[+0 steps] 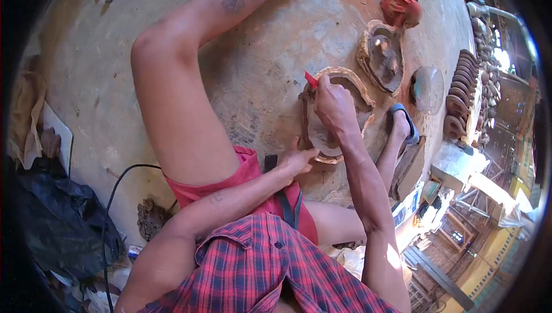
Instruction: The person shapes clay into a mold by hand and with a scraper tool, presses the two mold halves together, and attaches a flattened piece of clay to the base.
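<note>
An open mould (368, 99) with a rough, tan rim and grey-brown clay-like lining lies on the floor between my legs. My right hand (335, 103) is closed over it, gripping a thin red scraper-like piece (311, 79) whose end sticks out at the mould's far-left rim. Against the near edge of the mould rests my left hand (299, 159), fingers extended and thumb raised, with nothing visible in it. A second, similar mould (362, 54) lies farther off to the right, its hollow holding wet-looking grey-brown material.
Beyond the second mould sits a red lump or bundle (401, 8). A rounded, shiny, translucent object (427, 90) is near my sandalled foot (405, 124). Brown ring-shaped pieces (462, 91) line the right. At left are black plastic sheeting (57, 221) and a dark cable (118, 183).
</note>
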Demonstrator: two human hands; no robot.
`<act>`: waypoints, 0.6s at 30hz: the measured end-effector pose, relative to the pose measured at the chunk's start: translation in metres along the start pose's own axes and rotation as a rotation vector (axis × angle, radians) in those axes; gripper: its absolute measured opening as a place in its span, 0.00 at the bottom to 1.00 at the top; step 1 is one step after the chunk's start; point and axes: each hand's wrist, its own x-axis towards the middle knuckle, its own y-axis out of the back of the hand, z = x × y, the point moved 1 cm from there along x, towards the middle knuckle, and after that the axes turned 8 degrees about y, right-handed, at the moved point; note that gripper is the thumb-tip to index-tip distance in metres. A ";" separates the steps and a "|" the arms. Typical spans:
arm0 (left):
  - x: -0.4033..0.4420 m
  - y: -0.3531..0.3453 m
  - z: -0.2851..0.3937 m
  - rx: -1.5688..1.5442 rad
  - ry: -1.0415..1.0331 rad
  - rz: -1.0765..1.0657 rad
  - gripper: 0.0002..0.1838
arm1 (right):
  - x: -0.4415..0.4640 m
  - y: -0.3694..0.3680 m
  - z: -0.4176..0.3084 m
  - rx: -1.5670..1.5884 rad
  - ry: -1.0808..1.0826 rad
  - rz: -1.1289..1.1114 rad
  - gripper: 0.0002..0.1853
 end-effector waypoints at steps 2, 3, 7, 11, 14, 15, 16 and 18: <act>-0.003 -0.013 -0.010 -0.257 -0.028 -0.151 0.57 | -0.004 -0.004 -0.007 -0.045 -0.013 -0.053 0.08; 0.001 -0.015 -0.013 -0.276 -0.001 -0.137 0.59 | -0.003 -0.004 -0.008 -0.066 -0.026 -0.118 0.09; 0.016 -0.015 -0.021 -0.193 -0.085 -0.098 0.59 | -0.010 -0.014 -0.006 -0.107 -0.032 -0.212 0.09; 0.027 -0.019 -0.029 -0.168 -0.163 -0.082 0.54 | -0.028 -0.016 -0.012 -0.160 -0.002 -0.292 0.09; 0.025 -0.022 -0.029 -0.192 -0.168 -0.083 0.45 | -0.049 -0.021 -0.018 -0.149 0.036 -0.414 0.09; 0.024 -0.022 -0.027 -0.198 -0.145 -0.062 0.40 | -0.057 -0.023 -0.019 -0.170 0.023 -0.436 0.09; 0.025 -0.023 -0.026 -0.197 -0.146 -0.061 0.40 | -0.062 -0.021 -0.022 -0.169 0.023 -0.434 0.09; 0.027 -0.025 -0.026 -0.533 -0.136 -0.094 0.28 | -0.071 -0.015 -0.028 -0.196 0.026 -0.583 0.10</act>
